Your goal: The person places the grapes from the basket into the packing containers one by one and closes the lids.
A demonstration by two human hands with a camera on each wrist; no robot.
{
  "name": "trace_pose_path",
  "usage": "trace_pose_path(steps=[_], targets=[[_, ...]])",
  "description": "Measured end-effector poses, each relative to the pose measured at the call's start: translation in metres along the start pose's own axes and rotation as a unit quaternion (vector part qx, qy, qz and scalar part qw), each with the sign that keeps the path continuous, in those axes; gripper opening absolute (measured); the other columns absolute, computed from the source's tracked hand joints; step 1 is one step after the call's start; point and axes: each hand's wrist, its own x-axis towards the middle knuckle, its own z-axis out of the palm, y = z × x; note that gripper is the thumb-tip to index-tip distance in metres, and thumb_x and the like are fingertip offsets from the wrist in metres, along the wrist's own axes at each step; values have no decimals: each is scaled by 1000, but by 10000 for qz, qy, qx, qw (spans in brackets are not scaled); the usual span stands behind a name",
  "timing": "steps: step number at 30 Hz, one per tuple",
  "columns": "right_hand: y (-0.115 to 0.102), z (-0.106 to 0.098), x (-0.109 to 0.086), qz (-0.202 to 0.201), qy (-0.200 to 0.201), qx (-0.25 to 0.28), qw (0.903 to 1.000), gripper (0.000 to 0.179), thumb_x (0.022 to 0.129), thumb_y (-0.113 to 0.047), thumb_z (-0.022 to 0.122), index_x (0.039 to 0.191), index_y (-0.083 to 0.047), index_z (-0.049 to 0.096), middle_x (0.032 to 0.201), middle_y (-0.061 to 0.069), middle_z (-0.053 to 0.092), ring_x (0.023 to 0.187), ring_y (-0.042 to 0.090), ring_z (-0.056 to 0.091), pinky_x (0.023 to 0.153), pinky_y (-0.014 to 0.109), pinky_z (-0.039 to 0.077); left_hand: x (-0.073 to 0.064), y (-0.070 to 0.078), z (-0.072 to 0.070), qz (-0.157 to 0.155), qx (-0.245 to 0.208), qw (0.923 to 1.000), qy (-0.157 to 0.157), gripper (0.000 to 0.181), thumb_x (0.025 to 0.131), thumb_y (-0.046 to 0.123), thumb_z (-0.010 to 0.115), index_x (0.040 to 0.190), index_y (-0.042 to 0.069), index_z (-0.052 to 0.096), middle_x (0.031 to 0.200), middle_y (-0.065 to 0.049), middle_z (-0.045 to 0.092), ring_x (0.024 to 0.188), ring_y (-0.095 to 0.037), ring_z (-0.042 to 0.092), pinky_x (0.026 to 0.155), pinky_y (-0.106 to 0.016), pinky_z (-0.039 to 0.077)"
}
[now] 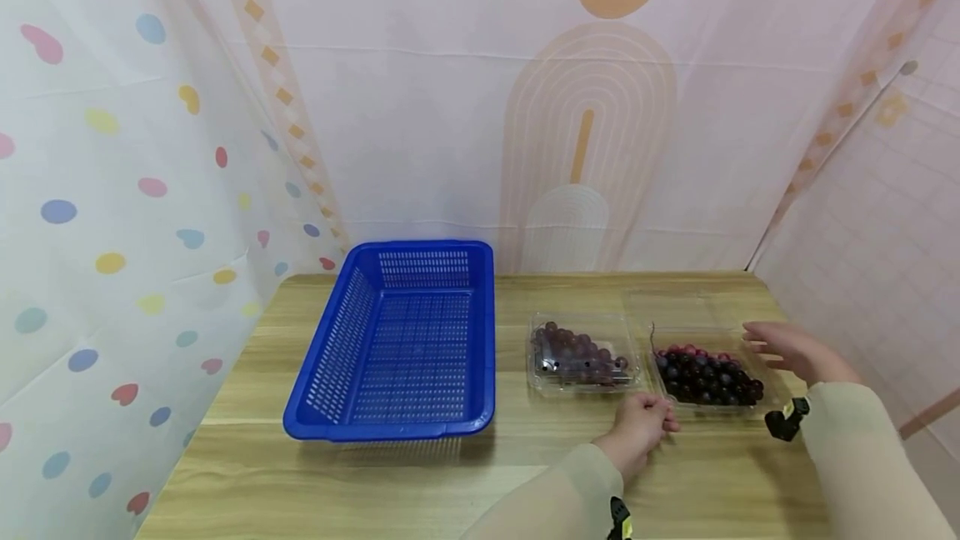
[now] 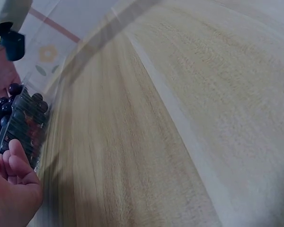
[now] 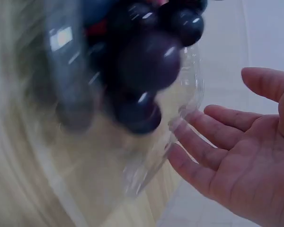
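An open clear plastic clamshell box [image 1: 660, 398] of dark grapes [image 1: 705, 377] sits on the right of the table, its lid [image 1: 675, 307] folded back. My left hand [image 1: 641, 427] is at the box's near left corner, fingers loosely bent, fingertips right at the rim. On the opposite side, my right hand [image 1: 802, 352] is spread, its straight fingers [image 3: 194, 135] against the clear wall in the right wrist view. Just left of it stands a second clear box [image 1: 543, 386], lid down over reddish-purple grapes [image 1: 577, 348].
A large blue plastic basket [image 1: 483, 340] with slotted sides and nothing in it stands on the left of the wooden table [image 1: 247, 473]. Patterned cloth [image 1: 420, 132] hangs behind the table and along both sides.
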Motion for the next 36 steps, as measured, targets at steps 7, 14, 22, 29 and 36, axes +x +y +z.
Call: trace_pose_path(steps=[7, 14, 22, 29, 36], targets=[[-6, -5, 15, 78, -443, 584, 9973, 68, 104, -35, 14, 142, 11, -18, 147, 38, -9, 136, 53, -6, 112, 61, 8, -1, 0, -1, -9, 97, 9999, 76, 10, 93, 3, 55, 84, 3, 61, 76, -10, 65, 63, -12, 62, 58, -25, 51], [-1, -7, 21, -38, -562, 1334, 9895, 66, 104, -34, 12, 140, 6, -27, 147, 32, -19, 136, 50, -14, 112, 60, -1, -6, 0, 2, -79, 14, 9999, 100, 12, 91, -3, 55, 81, 1, 61, 75, -7, 62, 62, -12, 61, 62, -32, 55], [4, -10, 25, -384, -84, 2149, 9758, 74, 103, -37, 24, 144, -1, -27, 156, 21, 10, 141, 39, -13, 115, 54, -1, -7, 2, 4, 45, 209, 9997, 149, 12, 91, -3, 56, 81, 2, 60, 74, -5, 61, 63, -14, 62, 64, -33, 56], [-1, -9, 21, -1052, 429, 2446, 9630, 52, 102, -33, 40, 144, -43, 11, 112, -20, 36, 113, 6, 40, 113, 51, 5, -7, 2, 3, 71, 355, 9993, 128, 12, 92, 1, 56, 80, 4, 60, 70, -4, 61, 64, -15, 64, 61, -30, 54], [-5, -8, 9, -2079, 569, 3634, 9064, 29, 102, -10, 38, 114, -33, 52, 102, -16, 53, 90, 1, 53, 81, 24, 42, -7, 1, 4, 38, 308, 9994, 121, 12, 92, 1, 56, 81, 3, 60, 73, -4, 61, 65, -15, 65, 61, -28, 53]])
